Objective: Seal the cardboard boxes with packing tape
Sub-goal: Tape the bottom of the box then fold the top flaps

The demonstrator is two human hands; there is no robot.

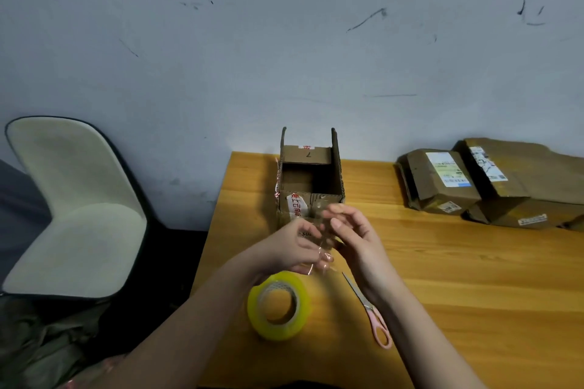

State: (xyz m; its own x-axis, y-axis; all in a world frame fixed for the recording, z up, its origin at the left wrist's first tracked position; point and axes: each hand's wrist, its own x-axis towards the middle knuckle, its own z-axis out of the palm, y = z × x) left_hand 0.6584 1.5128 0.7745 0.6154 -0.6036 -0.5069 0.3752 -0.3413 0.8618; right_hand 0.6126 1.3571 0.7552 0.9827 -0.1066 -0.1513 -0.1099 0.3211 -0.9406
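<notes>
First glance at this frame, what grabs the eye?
Both hands, left hand and right hand, pinch a clear tape strip mid-table before the open cardboard box. Near them lie the yellow tape roll and pink-handled scissors; flattened boxes are stacked far right.

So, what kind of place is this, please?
Probably a plain room used for packing parcels at home or in a small office. A wooden table stands against a scuffed wall, with an open cardboard box, labelled parcels and a tape roll on it.
</notes>
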